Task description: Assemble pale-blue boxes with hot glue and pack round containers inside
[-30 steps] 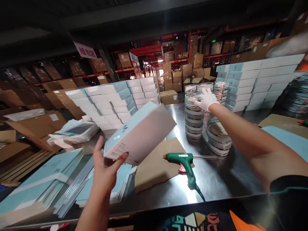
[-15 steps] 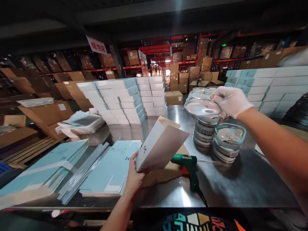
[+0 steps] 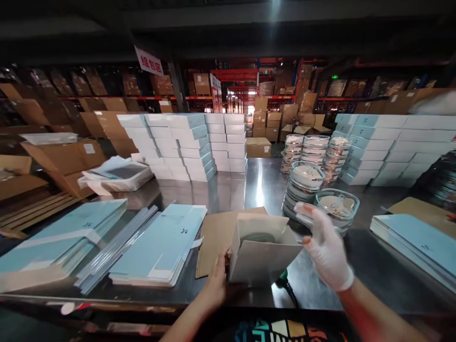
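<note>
My bare left hand [image 3: 216, 281] grips the left side of an open white box [image 3: 267, 263], which stands tilted over the bench with its flaps up. Inside the box the rounded rim of a glass container [image 3: 261, 237] shows; the rest of it is hidden by the walls. My right hand [image 3: 329, 249], in a white glove, is just right of the box with fingers apart and nothing in them. Close behind that hand are stacked glass containers [image 3: 337, 205]. The box covers most of a green glue gun [image 3: 283, 279].
Flat light-blue cartons [image 3: 160, 244] and clear plastic strips [image 3: 114, 249] lie at left, more blue cartons [image 3: 420, 242] at right. Stacks of white boxes [image 3: 192, 149] line the back, near further glass containers [image 3: 313, 149]. Brown cardboard [image 3: 217, 237] lies under the box.
My right hand has come down from the glass stacks to beside the box and no longer holds a glass container. One now sits in the box, which my left hand has turned more upright.
</note>
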### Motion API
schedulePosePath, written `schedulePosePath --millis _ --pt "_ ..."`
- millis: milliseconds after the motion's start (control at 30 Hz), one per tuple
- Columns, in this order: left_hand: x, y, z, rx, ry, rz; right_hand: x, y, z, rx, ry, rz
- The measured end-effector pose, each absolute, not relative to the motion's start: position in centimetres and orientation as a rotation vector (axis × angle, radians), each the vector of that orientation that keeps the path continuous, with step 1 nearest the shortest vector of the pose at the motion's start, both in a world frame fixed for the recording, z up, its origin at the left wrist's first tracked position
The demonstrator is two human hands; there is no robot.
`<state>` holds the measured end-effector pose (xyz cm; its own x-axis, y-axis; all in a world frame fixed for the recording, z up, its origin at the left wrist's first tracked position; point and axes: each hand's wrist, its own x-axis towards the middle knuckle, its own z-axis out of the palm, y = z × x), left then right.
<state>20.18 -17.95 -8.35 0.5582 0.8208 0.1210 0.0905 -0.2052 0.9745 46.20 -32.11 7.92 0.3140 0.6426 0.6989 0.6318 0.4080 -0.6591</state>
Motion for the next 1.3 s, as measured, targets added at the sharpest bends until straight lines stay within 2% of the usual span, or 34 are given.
schedulePosePath --millis 100,167,300,367,467,600,733,800,867,1100,1233,1300 --pt "19.5 -18.0 -8.0 1.658 0.737 0.942 45.4 -32.1 1.8 -1.306 -1.333 0.181" --pt "19.4 -18.1 -6.6 1.718 0.677 1.101 44.2 -31.6 -0.2 -1.306 -1.36 0.256" --pt "20.2 -18.4 -3.2 1.913 0.489 1.268 41.5 -29.8 0.9 -1.223 -1.238 0.546" --pt "20.8 -18.8 -2.6 1.821 0.51 1.372 40.5 -28.8 2.0 -1.245 -1.135 0.602" --pt "21.0 -19.3 -3.4 1.611 0.574 1.489 40.1 -27.5 2.4 -1.296 -1.024 0.495" --pt "19.5 -18.7 -4.6 1.831 0.65 1.29 42.0 -27.1 2.5 -1.34 -1.129 0.406" --pt "17.6 -17.2 -3.8 1.839 0.779 1.341 45.2 -27.7 2.9 -1.894 -1.335 0.32" --pt "17.0 -16.8 -3.1 1.798 0.837 1.398 46.3 -27.8 2.3 -2.184 -1.315 0.403" --pt "16.8 -16.6 -2.5 1.744 0.864 1.438 46.6 -27.7 1.4 -2.275 -1.256 0.512" --pt "16.2 -17.1 -1.0 1.574 0.813 1.511 45.4 -28.6 -0.6 -2.098 -1.133 0.54" --pt "15.5 -17.2 -0.4 1.5 0.817 1.479 44.9 -30.9 -0.2 -1.911 -1.018 0.112" --pt "15.6 -17.2 -0.1 1.462 0.795 1.474 45.2 -31.6 0.8 -1.735 -1.158 -0.053"
